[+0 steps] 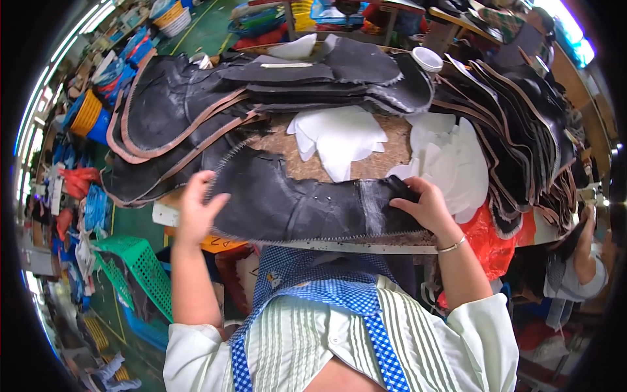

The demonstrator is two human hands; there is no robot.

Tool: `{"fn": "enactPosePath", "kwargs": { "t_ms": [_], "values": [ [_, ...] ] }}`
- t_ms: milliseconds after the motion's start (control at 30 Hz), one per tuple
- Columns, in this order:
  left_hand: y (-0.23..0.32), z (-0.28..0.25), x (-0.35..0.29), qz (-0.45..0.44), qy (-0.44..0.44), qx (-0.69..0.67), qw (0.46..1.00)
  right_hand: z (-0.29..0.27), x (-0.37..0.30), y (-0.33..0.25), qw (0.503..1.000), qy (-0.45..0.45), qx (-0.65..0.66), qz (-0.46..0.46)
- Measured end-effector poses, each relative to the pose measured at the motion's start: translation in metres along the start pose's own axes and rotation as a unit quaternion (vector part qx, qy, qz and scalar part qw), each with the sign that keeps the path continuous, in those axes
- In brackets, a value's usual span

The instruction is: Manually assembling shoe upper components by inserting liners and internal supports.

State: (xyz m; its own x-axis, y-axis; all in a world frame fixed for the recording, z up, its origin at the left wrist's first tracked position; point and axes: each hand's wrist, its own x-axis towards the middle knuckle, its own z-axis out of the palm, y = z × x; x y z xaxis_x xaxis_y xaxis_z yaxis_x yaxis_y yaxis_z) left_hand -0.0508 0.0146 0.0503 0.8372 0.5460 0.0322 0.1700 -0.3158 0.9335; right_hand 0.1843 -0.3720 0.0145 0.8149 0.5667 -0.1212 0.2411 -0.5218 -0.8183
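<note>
Showing a dark panel (261, 199) with a toothed edge, held over the near side of a brown worktable (274, 140); clock positions are read from the panel's middle. A green perforated crate (140, 268) stands between 8 and 9 o'clock. At 10 o'clock lie dark pieces with pinkish edging (166, 108), overlapping one another. The left hand (197, 208), at 9 o'clock, grips the panel's left margin, its thumb over the upper face. A stack of dark pieces (304, 72) occupies 12 o'clock, with white sheets (336, 134) between it and the panel. The right hand (423, 204), at 3 o'clock, is closed on the panel's right end, thumb on top. A white pile (450, 163) lies just beyond this hand, between 2 and 3 o'clock; farther right, at 2 o'clock, rest layered dark pieces (516, 121), and between 3 and 4 o'clock, red plastic (484, 245).
</note>
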Motion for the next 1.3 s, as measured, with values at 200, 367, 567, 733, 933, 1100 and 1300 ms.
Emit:
{"fn": "enactPosePath", "kwargs": {
  "t_ms": [200,367,567,733,933,1100,1300],
  "values": [
    [0.024,0.066,-0.027,0.219,0.203,0.404,0.865,-0.001,0.07,-0.052,0.957,0.124,-0.165,-0.203],
    [0.028,0.149,-0.056,0.387,-0.116,0.308,0.861,0.046,0.159,-0.051,0.922,-0.006,-0.316,-0.222],
    [-0.009,0.155,-0.06,0.27,-0.193,0.378,0.864,0.046,0.197,-0.051,0.957,-0.122,-0.222,-0.141],
    [-0.008,0.158,-0.051,0.27,-0.168,0.352,0.88,0.052,0.169,-0.043,0.983,0.004,-0.097,-0.153],
    [-0.008,0.142,-0.041,0.216,-0.14,0.072,0.964,0.049,0.073,-0.102,0.846,0.374,-0.03,-0.379],
    [0.006,0.118,-0.036,-0.089,-0.105,-0.455,0.88,0.097,-0.007,-0.098,0.782,0.023,-0.135,-0.608],
    [0.015,0.099,-0.039,0.105,-0.062,-0.16,0.98,0.104,-0.02,-0.117,0.766,-0.032,-0.16,-0.622]
  ]
}}
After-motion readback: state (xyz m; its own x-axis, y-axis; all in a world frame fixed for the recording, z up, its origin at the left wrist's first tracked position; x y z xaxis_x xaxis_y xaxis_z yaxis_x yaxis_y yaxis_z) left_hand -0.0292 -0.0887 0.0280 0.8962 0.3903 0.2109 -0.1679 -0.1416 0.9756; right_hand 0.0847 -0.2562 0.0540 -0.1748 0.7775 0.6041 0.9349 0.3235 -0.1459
